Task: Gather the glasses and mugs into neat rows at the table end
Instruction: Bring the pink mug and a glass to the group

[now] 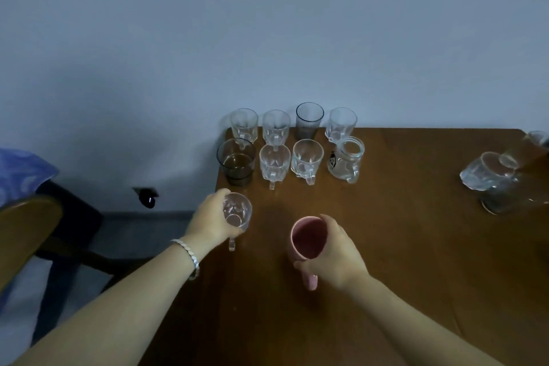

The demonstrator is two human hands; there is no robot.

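Two rows of glasses and mugs stand at the far end of the brown table [416, 246], by the wall. The back row holds clear glasses and one dark tumbler [309, 121]. The front row runs from a smoky tumbler [236, 162] past two clear mugs to a printed glass jar mug [347, 161]. My left hand [209, 221] is closed round a clear glass mug [237, 212] near the table's left edge, in front of the smoky tumbler. My right hand [335, 252] grips a pink mug [307, 238] near the table's middle, its handle toward me.
A cluster of clear glasses [490, 175] sits at the table's right side, some lying over. A wooden chair [29, 232] and a blue cloth [20, 169] are left of the table. The wall runs directly behind the rows.
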